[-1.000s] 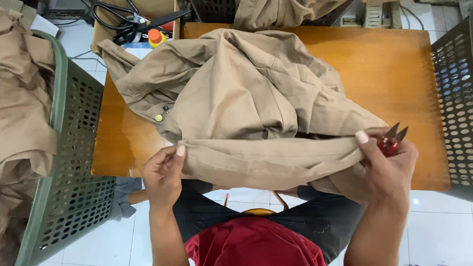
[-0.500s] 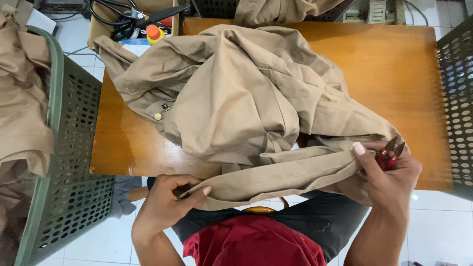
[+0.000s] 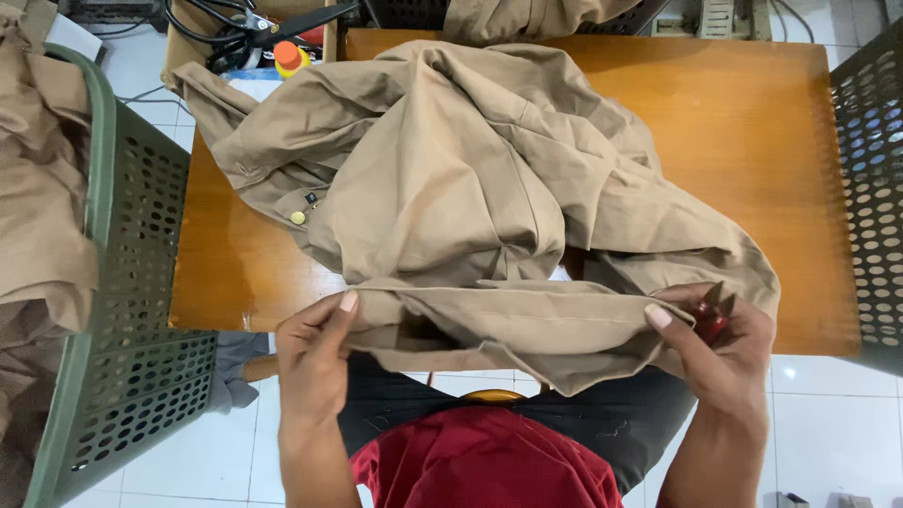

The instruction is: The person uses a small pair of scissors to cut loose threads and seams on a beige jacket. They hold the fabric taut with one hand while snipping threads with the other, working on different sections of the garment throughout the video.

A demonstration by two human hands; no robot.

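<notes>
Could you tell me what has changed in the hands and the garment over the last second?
The left hand dipped below the table edge, then came back up, pulling the khaki garment's edge taut and level again. The right hand kept its grip on that edge and the small red snips. Table and baskets stayed put.

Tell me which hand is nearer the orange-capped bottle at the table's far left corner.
Left. The left hand grips the khaki garment at the near left edge, below the orange-capped bottle. The right hand, holding a small red tool, is far across.

Bare tabletop (image 3: pixel 752 141) right of garment (image 3: pixel 470 179)
</notes>
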